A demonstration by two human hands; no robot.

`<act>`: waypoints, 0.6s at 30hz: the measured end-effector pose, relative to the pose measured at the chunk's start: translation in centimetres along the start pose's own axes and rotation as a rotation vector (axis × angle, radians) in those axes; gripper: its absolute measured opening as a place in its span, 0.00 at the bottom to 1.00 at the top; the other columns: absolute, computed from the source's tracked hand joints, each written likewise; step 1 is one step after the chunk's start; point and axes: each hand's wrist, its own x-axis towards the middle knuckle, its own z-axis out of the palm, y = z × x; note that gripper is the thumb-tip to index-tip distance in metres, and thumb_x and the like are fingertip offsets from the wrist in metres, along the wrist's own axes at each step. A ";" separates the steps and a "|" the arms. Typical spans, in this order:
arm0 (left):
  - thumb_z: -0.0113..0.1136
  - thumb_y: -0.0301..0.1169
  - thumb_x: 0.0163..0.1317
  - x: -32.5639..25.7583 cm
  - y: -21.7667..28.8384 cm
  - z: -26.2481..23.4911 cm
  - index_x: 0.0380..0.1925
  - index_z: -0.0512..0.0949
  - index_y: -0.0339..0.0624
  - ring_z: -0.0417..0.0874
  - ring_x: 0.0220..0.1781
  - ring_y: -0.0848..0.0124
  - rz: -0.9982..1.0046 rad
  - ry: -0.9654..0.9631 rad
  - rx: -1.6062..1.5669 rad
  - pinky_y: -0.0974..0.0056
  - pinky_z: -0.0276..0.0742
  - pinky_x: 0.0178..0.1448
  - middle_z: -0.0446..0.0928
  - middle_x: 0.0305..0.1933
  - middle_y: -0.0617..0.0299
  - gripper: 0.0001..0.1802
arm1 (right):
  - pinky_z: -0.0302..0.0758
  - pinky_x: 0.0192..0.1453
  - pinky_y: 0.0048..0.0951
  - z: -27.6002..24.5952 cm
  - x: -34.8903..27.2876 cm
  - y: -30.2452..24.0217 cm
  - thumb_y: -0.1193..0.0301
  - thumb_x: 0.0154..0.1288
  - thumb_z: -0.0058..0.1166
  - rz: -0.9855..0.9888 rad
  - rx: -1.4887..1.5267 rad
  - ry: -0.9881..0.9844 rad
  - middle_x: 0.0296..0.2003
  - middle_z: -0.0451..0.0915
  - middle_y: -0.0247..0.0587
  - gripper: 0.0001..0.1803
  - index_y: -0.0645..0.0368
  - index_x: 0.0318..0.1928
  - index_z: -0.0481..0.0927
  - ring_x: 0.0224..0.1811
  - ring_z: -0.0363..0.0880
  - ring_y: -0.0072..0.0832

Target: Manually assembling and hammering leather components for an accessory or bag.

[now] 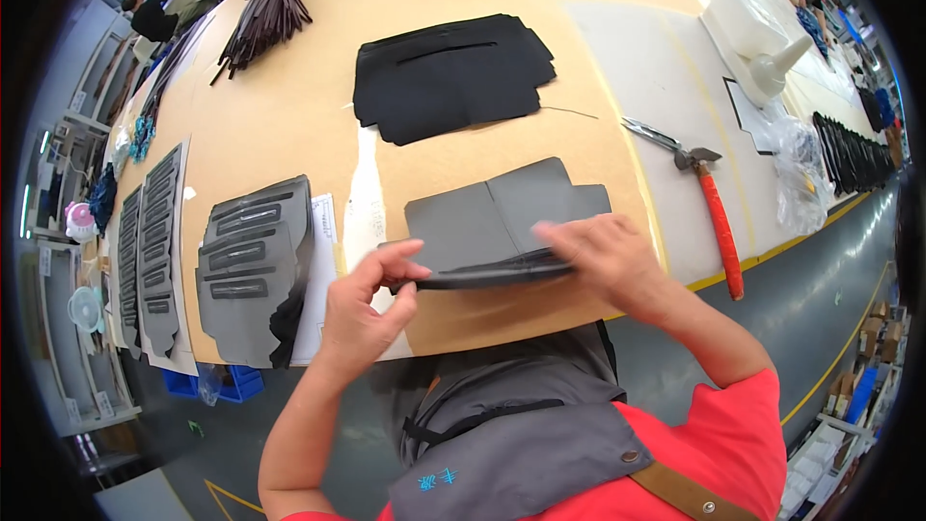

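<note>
Panel of thin grey sheet material with a stepped outline (453, 222) lies near the front edge of the tan, smooth-surfaced tabletop (318, 125), directly between the two hands. A crease runs across its flat area. Its near side carries a dark, narrow folded edge (497, 276), which spans the gap from one hand to the other.

Left hand (365, 301): positioned at the left end of the folded edge. Fingers are curled, with the thumb below and the fingertips above that end; the opening is small. Whether the pinch is fully closed cannot be determined.

Right hand (617, 256): positioned over the right end of the folded edge, palm down, fingers extended leftward and slightly blurred. Firmness of its hold cannot be determined. The flat area of the panel extends beyond both hands, toward the far side.

Surrounding items: a black notched panel with a long slit (453, 87) lies beyond the grey panel, well apart from the hands. A hammer with a red handle (720, 227) lies to the right. Grey panels with raised rectangular bars (236, 323) lie to the left.
</note>
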 end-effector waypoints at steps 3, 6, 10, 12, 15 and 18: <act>0.59 0.18 0.66 3.6 1.9 -3.5 0.65 0.76 0.39 0.82 0.49 0.80 -0.175 0.006 -0.206 0.71 0.78 0.54 0.85 0.49 0.61 0.26 | 0.82 0.50 0.33 -0.7 0.9 4.0 0.86 0.58 0.61 0.405 0.568 0.195 0.44 0.87 0.43 0.30 0.56 0.62 0.79 0.44 0.88 0.33; 0.59 0.23 0.72 9.4 2.4 -5.7 0.69 0.72 0.36 0.81 0.50 0.79 -0.155 0.145 -0.448 0.71 0.77 0.56 0.84 0.56 0.57 0.25 | 0.79 0.49 0.23 -4.0 6.9 8.8 0.78 0.66 0.65 0.546 0.766 0.224 0.36 0.87 0.34 0.07 0.63 0.44 0.87 0.41 0.82 0.16; 0.61 0.26 0.74 19.1 -0.3 -8.1 0.69 0.66 0.30 0.84 0.59 0.68 -0.164 0.171 -0.629 0.65 0.81 0.63 0.81 0.62 0.49 0.27 | 0.77 0.43 0.20 -3.6 15.2 16.3 0.66 0.71 0.61 0.566 0.805 0.224 0.33 0.85 0.30 0.11 0.63 0.43 0.86 0.35 0.79 0.14; 0.62 0.30 0.74 22.9 -2.8 -9.5 0.68 0.67 0.29 0.84 0.57 0.69 -0.190 0.202 -0.654 0.65 0.81 0.59 0.82 0.61 0.51 0.28 | 0.79 0.43 0.23 -0.9 18.9 20.4 0.62 0.71 0.63 0.627 0.954 0.173 0.34 0.86 0.33 0.15 0.63 0.46 0.86 0.36 0.82 0.18; 0.69 0.39 0.70 25.9 -8.0 -11.0 0.61 0.75 0.32 0.82 0.49 0.74 -0.238 0.527 -0.444 0.69 0.80 0.54 0.82 0.50 0.60 0.27 | 0.80 0.50 0.28 3.4 22.9 23.0 0.58 0.70 0.65 0.578 0.769 0.147 0.39 0.87 0.40 0.21 0.63 0.52 0.85 0.42 0.84 0.26; 0.65 0.35 0.73 23.3 -6.0 -4.6 0.58 0.80 0.33 0.82 0.53 0.76 -0.012 0.559 -0.323 0.69 0.77 0.59 0.84 0.52 0.61 0.20 | 0.78 0.61 0.33 7.1 22.5 24.6 0.54 0.69 0.66 0.478 0.266 0.448 0.49 0.86 0.44 0.27 0.62 0.58 0.83 0.53 0.84 0.33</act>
